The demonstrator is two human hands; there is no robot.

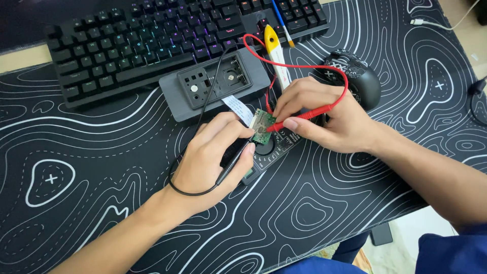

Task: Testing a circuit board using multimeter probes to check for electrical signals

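Observation:
My left hand (213,157) holds a black test probe (232,163) like a pen, its tip on a small green circuit board (263,127). My right hand (324,119) pinches a red test probe (304,114) whose tip touches the same board. The board has a white flat ribbon cable (238,107) and rests over a black multimeter (269,152) with a round dial, mostly hidden under my hands. Red wire (304,66) loops up from the red probe; black wire (182,190) curls around my left wrist.
A grey opened device case (215,83) lies just behind the board. A black backlit keyboard (152,40) sits at the back, a patterned mouse (357,78) to the right, a yellow-handled tool (276,53) between them. The black desk mat (91,167) with white contour lines ends at lower right.

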